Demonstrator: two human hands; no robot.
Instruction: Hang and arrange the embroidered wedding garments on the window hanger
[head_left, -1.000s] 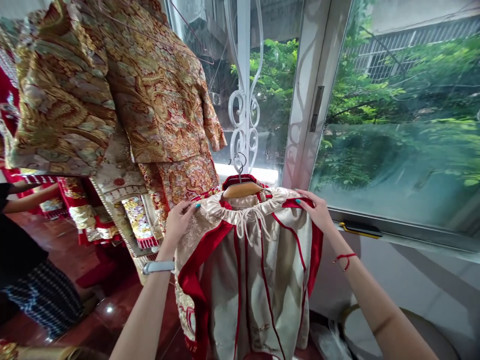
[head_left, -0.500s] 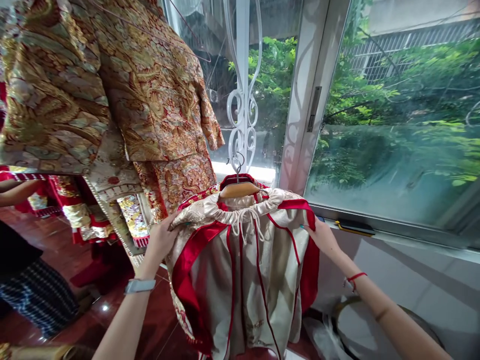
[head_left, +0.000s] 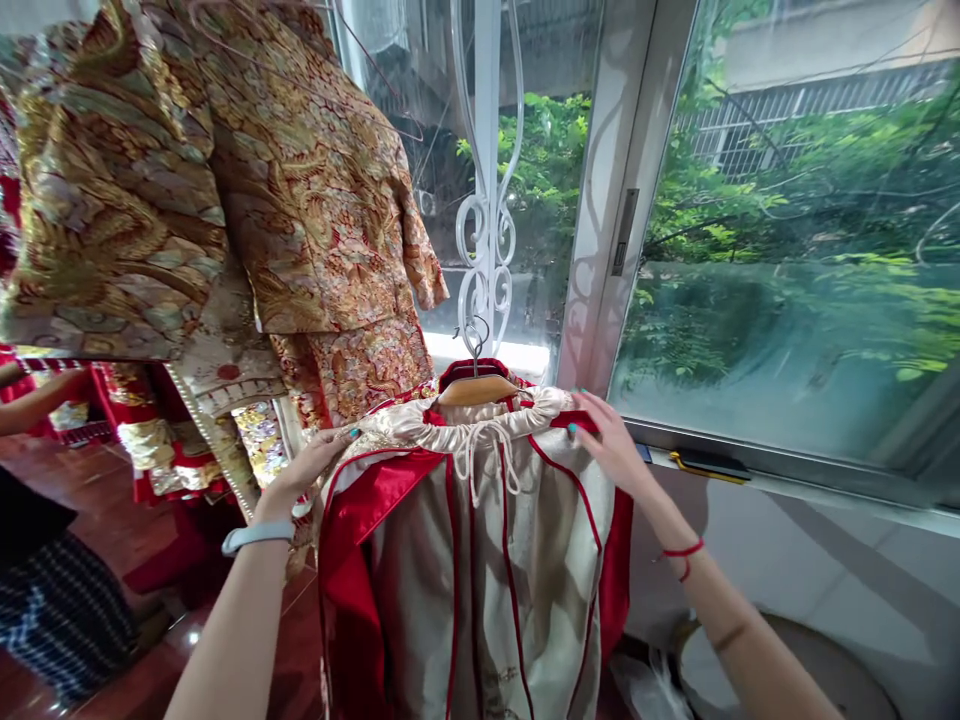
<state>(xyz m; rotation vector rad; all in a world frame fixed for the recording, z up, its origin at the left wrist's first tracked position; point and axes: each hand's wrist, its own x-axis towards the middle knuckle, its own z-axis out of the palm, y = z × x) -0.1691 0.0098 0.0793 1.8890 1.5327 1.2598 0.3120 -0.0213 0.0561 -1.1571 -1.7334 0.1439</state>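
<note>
A cream satin garment [head_left: 420, 560] with red bands, red piping and a gathered drawstring top hangs in front of me on a wooden hanger [head_left: 477, 390]. White drawstring ends [head_left: 491, 450] dangle in a loose bow at its middle. My left hand [head_left: 313, 462] is closed on the garment's left shoulder edge, thumb lying along the top and some fingers hidden. At the right shoulder, my right hand [head_left: 616, 448] touches the cloth beside the gathered edge. Its thumb and fingers are apart there. Behind the hanger, a red collar shows.
Gold and red brocade jackets [head_left: 315, 190] hang at the left. A window [head_left: 787, 250] fills the right, with a dark, yellow-edged object [head_left: 709, 466] on its sill. Another person's patterned trousers [head_left: 64, 600] show at lower left. A round pale object [head_left: 787, 665] stands below the sill.
My right hand has moved inward and up from the garment's side edge to near the gathered top. The left hand has shifted slightly left, and the cloth's left side has spread wider.
</note>
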